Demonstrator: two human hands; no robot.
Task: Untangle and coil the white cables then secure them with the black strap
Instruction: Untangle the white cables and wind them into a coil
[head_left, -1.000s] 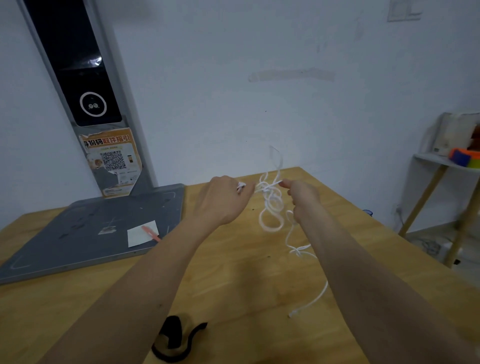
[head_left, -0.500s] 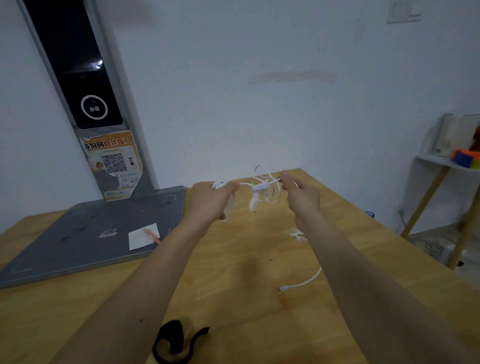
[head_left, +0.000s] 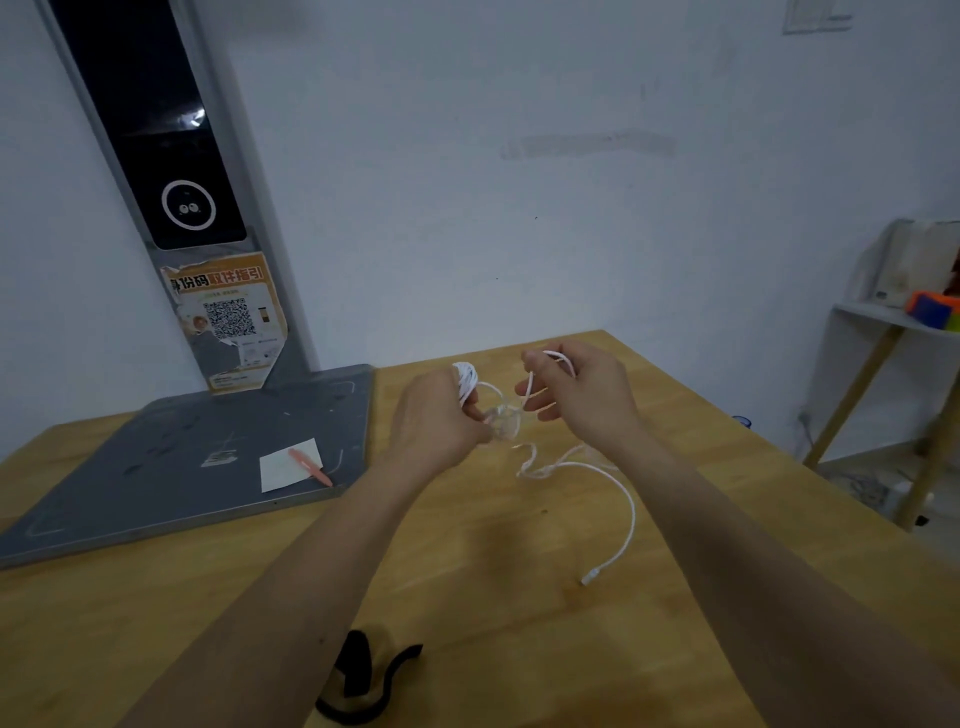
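White cables (head_left: 626, 512) held by both hands, half-coiled.

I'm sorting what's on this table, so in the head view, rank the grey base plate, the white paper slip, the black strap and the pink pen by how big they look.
1. grey base plate
2. black strap, though it lies nearer the camera, so its lead over the slip is unsure
3. white paper slip
4. pink pen

Both hands (head_left: 511, 405) raised, fingers curled, arms extended forward.
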